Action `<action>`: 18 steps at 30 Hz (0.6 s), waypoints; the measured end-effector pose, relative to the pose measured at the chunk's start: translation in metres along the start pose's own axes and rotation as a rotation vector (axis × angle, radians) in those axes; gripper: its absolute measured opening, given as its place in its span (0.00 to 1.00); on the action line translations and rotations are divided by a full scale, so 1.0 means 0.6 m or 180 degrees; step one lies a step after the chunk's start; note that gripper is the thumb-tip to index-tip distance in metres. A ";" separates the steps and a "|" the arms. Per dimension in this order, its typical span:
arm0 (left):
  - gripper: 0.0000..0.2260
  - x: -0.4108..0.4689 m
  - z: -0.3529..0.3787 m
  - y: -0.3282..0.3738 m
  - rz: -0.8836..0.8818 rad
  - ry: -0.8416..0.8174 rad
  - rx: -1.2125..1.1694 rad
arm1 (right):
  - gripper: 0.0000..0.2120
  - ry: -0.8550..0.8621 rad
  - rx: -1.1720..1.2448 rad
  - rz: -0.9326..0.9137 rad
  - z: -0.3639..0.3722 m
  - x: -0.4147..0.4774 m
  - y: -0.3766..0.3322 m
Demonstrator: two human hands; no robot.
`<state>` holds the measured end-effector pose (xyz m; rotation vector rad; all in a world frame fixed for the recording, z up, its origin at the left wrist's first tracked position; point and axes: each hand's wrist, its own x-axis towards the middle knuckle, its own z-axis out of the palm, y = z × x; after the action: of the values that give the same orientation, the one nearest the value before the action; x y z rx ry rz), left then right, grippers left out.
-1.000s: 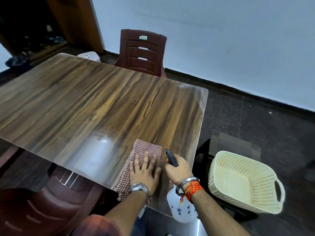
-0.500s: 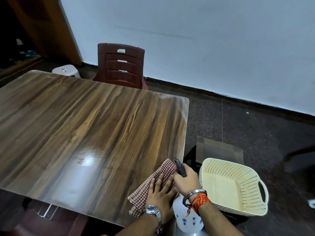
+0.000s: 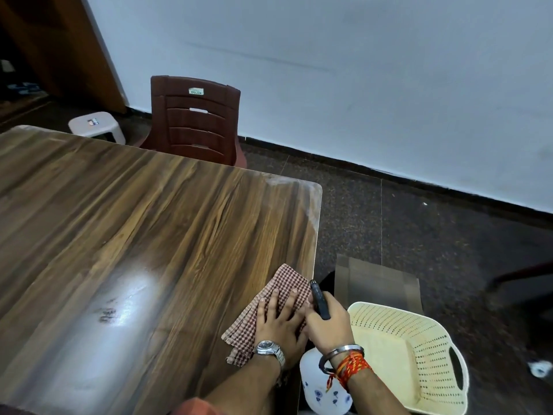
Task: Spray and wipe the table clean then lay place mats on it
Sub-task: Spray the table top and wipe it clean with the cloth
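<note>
Fingers (image 3: 274, 301) of left hand (image 3: 278, 320) spread flat, pressing checked cloth (image 3: 288, 278) on table (image 3: 149, 235), near right corner.
Right hand (image 3: 329, 326) curled round black head of white spray bottle (image 3: 317, 383), just off table's right edge, touching left hand. Wet patch glints left of cloth. Cream basket (image 3: 419, 333) right of bottle; brown mats (image 3: 374, 278) beyond it. Maroon chair (image 3: 194, 121) at far side.

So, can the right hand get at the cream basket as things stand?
Probably yes: the basket stands close beside the right hand, nothing between. But that hand grips the spray bottle, so grasping looks doubtful.
</note>
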<state>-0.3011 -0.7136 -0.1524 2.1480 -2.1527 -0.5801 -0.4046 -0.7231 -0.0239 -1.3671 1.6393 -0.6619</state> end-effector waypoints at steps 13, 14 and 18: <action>0.27 0.241 -0.072 0.065 -0.0979 0.0279 0.0083 | 0.04 -0.0400 -0.0048 -0.0276 -0.101 0.202 0.023; 0.25 0.264 -0.074 0.069 -0.1065 0.0307 0.0044 | 0.02 -0.0444 -0.0097 -0.0282 -0.112 0.223 0.024; 0.24 0.347 -0.084 0.079 -0.1203 0.0336 -0.0006 | 0.03 -0.0497 -0.0200 -0.0291 -0.131 0.291 0.029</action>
<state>-0.3392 -0.9291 -0.1390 2.5392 -1.7023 -0.4711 -0.4833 -0.8962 -0.0506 -1.5079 1.4917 -0.5455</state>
